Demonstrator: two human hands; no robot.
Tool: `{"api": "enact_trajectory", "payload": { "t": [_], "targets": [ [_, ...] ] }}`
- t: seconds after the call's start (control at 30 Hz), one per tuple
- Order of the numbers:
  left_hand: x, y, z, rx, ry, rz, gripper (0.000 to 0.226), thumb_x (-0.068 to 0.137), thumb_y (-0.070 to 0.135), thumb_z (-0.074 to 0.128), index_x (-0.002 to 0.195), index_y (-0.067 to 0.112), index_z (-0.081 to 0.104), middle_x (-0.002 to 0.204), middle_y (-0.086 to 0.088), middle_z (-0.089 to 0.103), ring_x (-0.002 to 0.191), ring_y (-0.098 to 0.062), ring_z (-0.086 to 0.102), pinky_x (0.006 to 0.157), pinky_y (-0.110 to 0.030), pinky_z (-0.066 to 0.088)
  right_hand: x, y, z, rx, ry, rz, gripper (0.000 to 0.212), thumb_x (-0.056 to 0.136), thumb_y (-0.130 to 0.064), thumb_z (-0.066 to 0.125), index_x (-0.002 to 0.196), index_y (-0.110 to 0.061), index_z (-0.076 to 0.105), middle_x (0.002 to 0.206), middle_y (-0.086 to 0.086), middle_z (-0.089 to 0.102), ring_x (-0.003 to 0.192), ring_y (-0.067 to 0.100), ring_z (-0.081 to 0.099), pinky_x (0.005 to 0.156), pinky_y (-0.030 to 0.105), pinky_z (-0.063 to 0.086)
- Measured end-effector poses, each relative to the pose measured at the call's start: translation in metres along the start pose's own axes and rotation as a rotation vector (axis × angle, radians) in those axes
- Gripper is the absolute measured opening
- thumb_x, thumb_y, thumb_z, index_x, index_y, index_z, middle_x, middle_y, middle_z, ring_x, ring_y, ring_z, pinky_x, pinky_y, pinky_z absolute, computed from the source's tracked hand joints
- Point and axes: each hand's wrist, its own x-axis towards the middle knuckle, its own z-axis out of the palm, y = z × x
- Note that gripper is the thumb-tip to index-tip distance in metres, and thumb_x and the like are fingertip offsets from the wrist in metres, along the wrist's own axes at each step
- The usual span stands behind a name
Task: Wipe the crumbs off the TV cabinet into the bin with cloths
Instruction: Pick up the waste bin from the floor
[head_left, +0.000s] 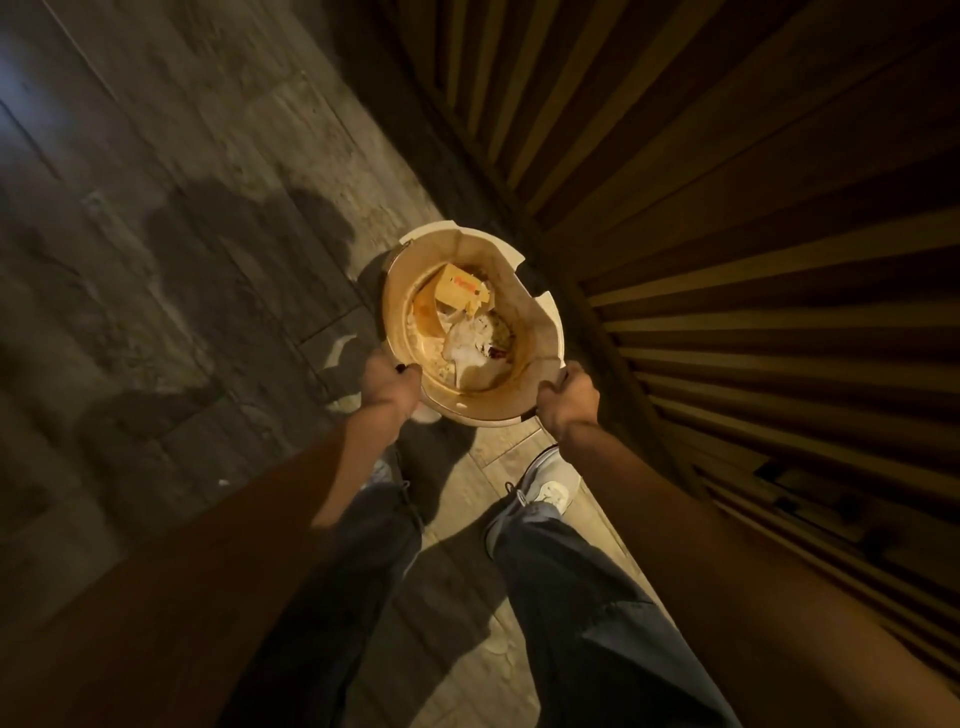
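Just beside the slatted cabinet (753, 234), the bin (400, 291) hangs over the floor, left hand (387, 387) and right hand (569, 397) both clenched on its near rim (looks light, stiff; liner (545, 312) probably slippery).

I see a tan bin (470, 332) with a yellow box (460, 291) and white paper (470, 343) inside. The floor (208, 208) is grey-brown with wood-grain lines, and the wall (753, 208) has dark brown stripes. My trousers (582, 597) are dark blue and my shoe (550, 480) is pale grey.
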Motion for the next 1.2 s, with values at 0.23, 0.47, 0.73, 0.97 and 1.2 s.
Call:
{"api": "enact_trajectory", "payload": {
  "t": [0.23,0.47,0.73,0.97,1.2],
  "targets": [
    [-0.061,0.017,-0.02,-0.071,-0.003,-0.054,0.035,0.094,0.002,0.062,0.129,0.006,0.061,0.127,-0.019,0.067,0.114,-0.038,0.066,0.09,-0.055,0.059,-0.047,-0.007,-0.04,0.036,-0.024,0.014,0.03,0.095,-0.012,0.058,0.124,-0.008,0.059,0.125,0.019,0.065,0.12,0.039,0.06,0.105,0.049,0.05],
    [-0.159,0.045,-0.047,-0.013,0.019,-0.004,0.039,0.097,0.009,0.061,0.135,0.011,0.056,0.131,-0.015,0.066,0.118,-0.035,0.065,0.096,-0.041,0.056,-0.12,-0.02,-0.098,0.045,-0.013,0.001,0.02,0.096,-0.012,0.057,0.115,-0.006,0.058,0.12,0.021,0.064,0.115,0.04,0.059,0.096,0.043,0.051],
    [-0.258,0.079,-0.083,0.101,0.008,0.011,0.037,0.095,0.023,0.065,0.128,0.008,0.064,0.131,-0.017,0.066,0.121,-0.037,0.061,0.104,-0.05,0.051,-0.199,-0.033,-0.165,0.053,-0.04,-0.002,0.022,0.098,-0.016,0.056,0.118,-0.007,0.056,0.121,0.02,0.063,0.113,0.04,0.06,0.095,0.044,0.052],
    [-0.33,0.102,-0.106,0.125,-0.082,-0.03,0.047,0.1,0.037,0.056,0.138,0.009,0.055,0.139,-0.016,0.059,0.129,-0.036,0.055,0.109,-0.049,0.045,-0.263,-0.043,-0.219,0.135,-0.077,-0.028,0.027,0.101,-0.016,0.054,0.127,-0.009,0.055,0.121,0.016,0.064,0.114,0.036,0.063,0.1,0.053,0.053],
    [-0.364,0.133,-0.108,0.055,-0.111,0.061,0.064,0.101,0.022,0.057,0.153,0.001,0.028,0.155,-0.023,0.041,0.14,-0.042,0.043,0.114,-0.055,0.038,-0.298,-0.059,-0.273,0.173,-0.123,-0.1,0.021,0.102,-0.018,0.057,0.12,-0.01,0.056,0.114,0.016,0.065,0.1,0.034,0.069,0.089,0.054,0.059]
  ]
}}
